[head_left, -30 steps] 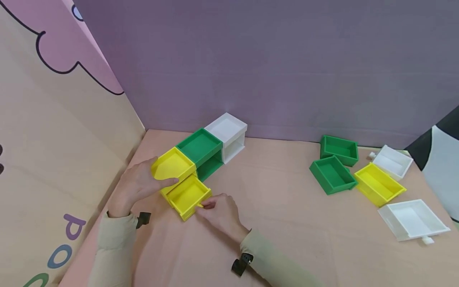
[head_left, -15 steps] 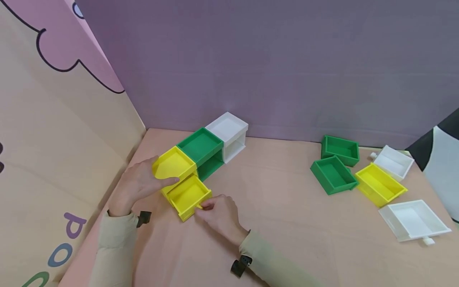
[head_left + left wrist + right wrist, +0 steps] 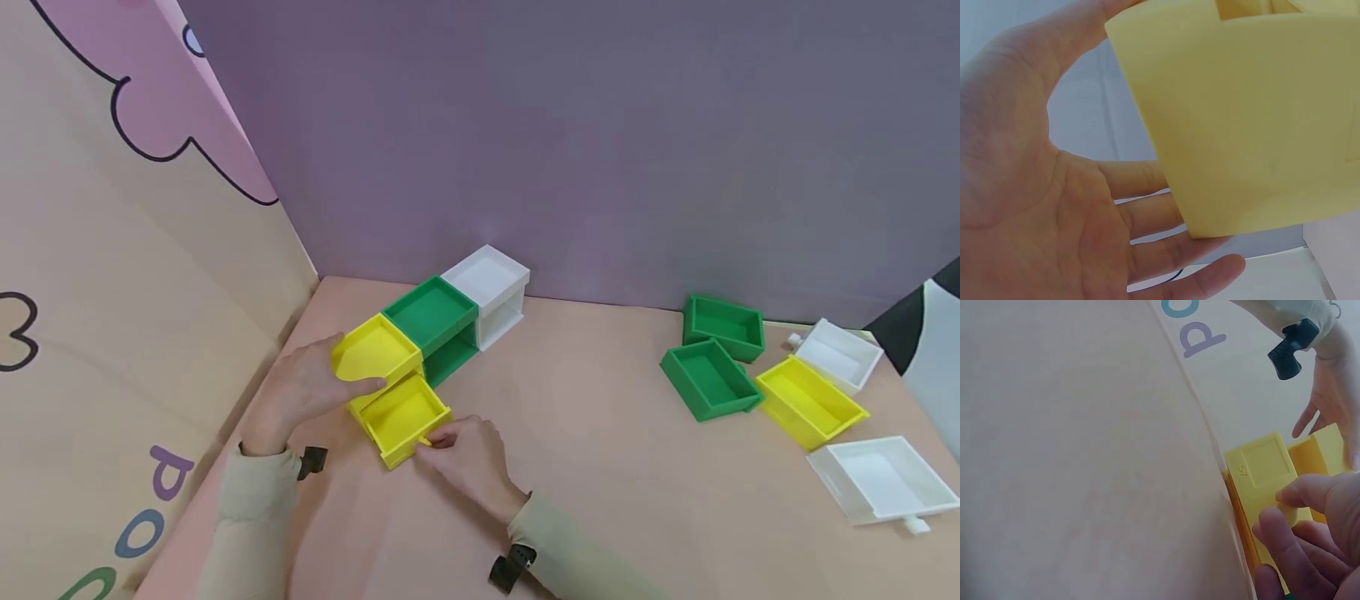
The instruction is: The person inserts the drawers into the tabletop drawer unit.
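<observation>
My left hand [image 3: 303, 390] grips a yellow drawer case [image 3: 377, 346] at the left end of a row, its thumb along the top front edge. In the left wrist view the thumb and fingers [image 3: 1154, 214] span the case's side. A yellow drawer [image 3: 403, 414] sticks out of the case's lower opening. With thumb and fingertips, my right hand [image 3: 474, 462] pinches the small knob on the drawer's front; the fingers hide most of the knob. The right wrist view shows the drawer's front face [image 3: 1260, 469] close to the fingertips.
Joined to the yellow case are a green case [image 3: 431, 312] and a white case [image 3: 487, 275], both with bare front openings. At the right lie loose drawers: two green, one yellow [image 3: 812, 402], two white, one of them nearest [image 3: 888, 479]. A purple-grey wall [image 3: 600, 150] stands behind.
The head view has shifted a little, so everything sits slightly lower and further right. Both hands keep their holds, and the yellow drawer sticks out about as far as before.
</observation>
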Demonstrator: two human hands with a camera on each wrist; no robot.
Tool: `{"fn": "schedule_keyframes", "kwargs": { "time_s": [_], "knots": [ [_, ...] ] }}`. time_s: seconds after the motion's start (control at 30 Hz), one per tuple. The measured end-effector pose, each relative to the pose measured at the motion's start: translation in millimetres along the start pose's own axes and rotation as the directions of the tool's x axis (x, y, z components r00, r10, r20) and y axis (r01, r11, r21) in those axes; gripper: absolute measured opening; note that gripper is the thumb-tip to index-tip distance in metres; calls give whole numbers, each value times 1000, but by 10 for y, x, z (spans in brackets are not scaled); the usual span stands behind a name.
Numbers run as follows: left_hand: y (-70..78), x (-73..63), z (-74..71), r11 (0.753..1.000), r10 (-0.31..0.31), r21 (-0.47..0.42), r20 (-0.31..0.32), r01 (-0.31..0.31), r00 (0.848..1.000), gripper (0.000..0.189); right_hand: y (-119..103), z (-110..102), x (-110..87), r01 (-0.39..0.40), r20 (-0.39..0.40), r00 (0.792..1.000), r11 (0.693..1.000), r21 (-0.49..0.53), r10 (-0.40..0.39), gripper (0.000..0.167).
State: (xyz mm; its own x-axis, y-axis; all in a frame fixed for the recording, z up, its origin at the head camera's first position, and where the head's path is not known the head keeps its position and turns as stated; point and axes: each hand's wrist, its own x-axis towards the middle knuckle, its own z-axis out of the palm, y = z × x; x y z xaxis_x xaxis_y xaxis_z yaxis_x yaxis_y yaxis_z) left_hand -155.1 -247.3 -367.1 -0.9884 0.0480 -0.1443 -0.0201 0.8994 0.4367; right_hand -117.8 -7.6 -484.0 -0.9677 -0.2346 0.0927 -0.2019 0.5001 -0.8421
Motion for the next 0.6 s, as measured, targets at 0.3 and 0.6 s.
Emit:
{"fn": "schedule_keyframes", "kwargs": {
  "time_s": [0.3, 0.6],
  "knots": [
    [3, 8, -4, 1000, 12, 27, -9, -12, 1000, 93, 29, -12, 38, 26, 33, 999, 1000, 4, -26, 13],
    [-17, 12, 35, 1000, 10, 23, -6, -10, 1000, 96, 56, -11, 83, 18, 25, 1000, 1000, 6, -19, 14]
  ]
}}
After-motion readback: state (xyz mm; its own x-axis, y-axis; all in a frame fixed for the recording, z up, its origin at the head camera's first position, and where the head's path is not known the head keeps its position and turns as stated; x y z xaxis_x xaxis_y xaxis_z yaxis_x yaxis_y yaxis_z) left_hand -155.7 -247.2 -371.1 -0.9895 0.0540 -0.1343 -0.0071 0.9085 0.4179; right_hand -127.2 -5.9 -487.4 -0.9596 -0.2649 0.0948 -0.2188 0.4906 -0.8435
